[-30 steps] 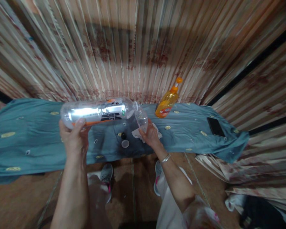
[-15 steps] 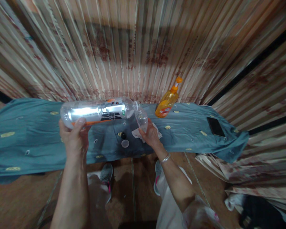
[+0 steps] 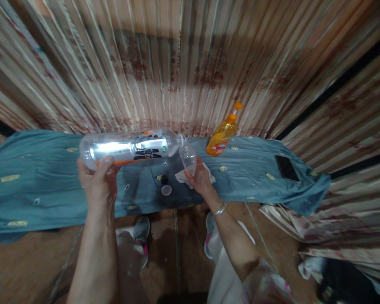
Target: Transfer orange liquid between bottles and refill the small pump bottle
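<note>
My left hand (image 3: 99,177) is wrapped round the base end of a large clear plastic bottle (image 3: 129,147) with a silver, black and orange label. The bottle lies tipped nearly level, its uncapped mouth pointing right. At that mouth is the upper end of a small clear plastic bottle (image 3: 188,156), which my right hand (image 3: 201,177) grips. The small bottle leans to the left. Whether liquid runs between them, I cannot tell. A crumpled white tissue (image 3: 181,177) lies under my right hand. Below the bottles are a dark cap (image 3: 164,180) and a small translucent lid (image 3: 166,191).
An orange pump bottle (image 3: 221,137) stands at the back, right of my hands. Further right a black phone (image 3: 286,168) lies on the teal cloth (image 3: 247,181) covering the bench. Striped curtains (image 3: 164,63) hang close behind, and a dark bag (image 3: 345,280) is on the floor.
Almost nothing differs. The large bottle and my left hand have shifted very slightly to the left at the base end; my right hand and the small bottle hold still.
</note>
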`<action>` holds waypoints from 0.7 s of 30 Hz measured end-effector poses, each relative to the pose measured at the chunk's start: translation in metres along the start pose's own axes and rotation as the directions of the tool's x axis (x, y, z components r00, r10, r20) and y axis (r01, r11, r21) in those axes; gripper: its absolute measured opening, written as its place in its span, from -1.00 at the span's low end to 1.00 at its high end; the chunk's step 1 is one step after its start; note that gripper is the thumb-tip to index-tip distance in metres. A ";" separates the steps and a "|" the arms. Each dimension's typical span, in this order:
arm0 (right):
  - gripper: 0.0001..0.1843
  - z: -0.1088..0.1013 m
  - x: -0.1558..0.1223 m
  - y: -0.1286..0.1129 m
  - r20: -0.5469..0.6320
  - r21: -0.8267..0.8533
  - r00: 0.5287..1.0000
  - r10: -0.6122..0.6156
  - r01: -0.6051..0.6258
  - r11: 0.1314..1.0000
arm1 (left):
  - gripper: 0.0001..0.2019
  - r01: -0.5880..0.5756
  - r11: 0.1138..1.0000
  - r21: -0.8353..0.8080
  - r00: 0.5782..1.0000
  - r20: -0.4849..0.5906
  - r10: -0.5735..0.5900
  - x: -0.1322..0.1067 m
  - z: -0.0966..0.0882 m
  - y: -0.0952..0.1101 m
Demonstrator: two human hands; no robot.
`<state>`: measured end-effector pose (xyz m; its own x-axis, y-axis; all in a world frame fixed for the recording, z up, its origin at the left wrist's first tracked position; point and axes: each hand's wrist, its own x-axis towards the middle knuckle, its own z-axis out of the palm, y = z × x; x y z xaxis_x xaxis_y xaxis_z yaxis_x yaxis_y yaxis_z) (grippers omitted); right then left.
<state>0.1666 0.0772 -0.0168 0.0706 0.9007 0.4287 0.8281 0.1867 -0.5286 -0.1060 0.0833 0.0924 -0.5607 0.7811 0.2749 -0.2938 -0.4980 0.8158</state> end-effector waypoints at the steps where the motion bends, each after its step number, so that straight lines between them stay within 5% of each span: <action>1: -0.23 0.000 0.000 0.000 -0.004 0.007 1.000 -0.004 0.004 1.000 | -0.47 -0.005 1.000 0.004 1.000 0.005 0.005 0.000 0.000 0.000; 21: -0.25 -0.002 0.000 -0.003 0.005 -0.005 1.000 0.007 -0.007 1.000 | -0.45 -0.020 0.999 -0.041 0.999 0.025 0.021 -0.001 0.002 0.003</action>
<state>0.1655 0.0758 -0.0134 0.0735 0.9041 0.4209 0.8303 0.1783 -0.5281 -0.1047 0.0813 0.0954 -0.5472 0.7797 0.3044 -0.3143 -0.5285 0.7886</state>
